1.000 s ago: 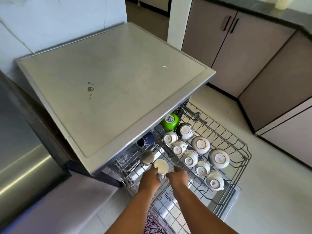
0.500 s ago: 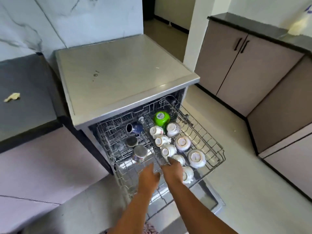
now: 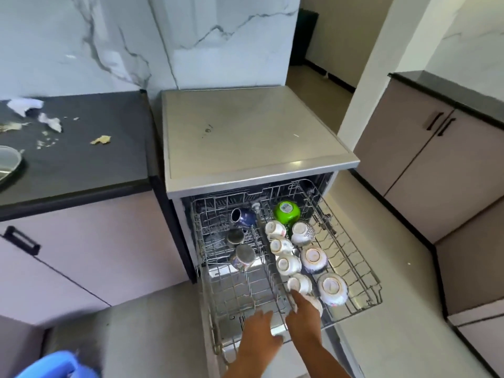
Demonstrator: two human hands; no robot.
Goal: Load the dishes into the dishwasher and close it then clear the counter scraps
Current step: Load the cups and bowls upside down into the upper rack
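The dishwasher (image 3: 245, 137) stands open with its wire rack (image 3: 354, 255) pulled out. On the rack's right side sit a green bowl (image 3: 287, 212) and several upturned white cups (image 3: 288, 264) and patterned bowls (image 3: 313, 259). A blue mug (image 3: 241, 215) and steel tumblers (image 3: 243, 256) lie on the left side. My left hand (image 3: 259, 331) rests with straight fingers on the rack's front wires. My right hand (image 3: 302, 313) lies over the front white cup, its forefinger touching the cup behind. Scraps (image 3: 101, 139) and torn paper (image 3: 50, 124) lie on the black counter (image 3: 95, 165).
A steel dish (image 3: 8, 162) sits at the counter's left edge. A blue object (image 3: 54, 364) is on the floor at the lower left. Cabinets (image 3: 436, 159) line the right side, with open floor between them and the rack.
My head has risen and drawn back, bringing the counter and scraps into view. Both hands have come away from the tumbler to the rack's front edge.
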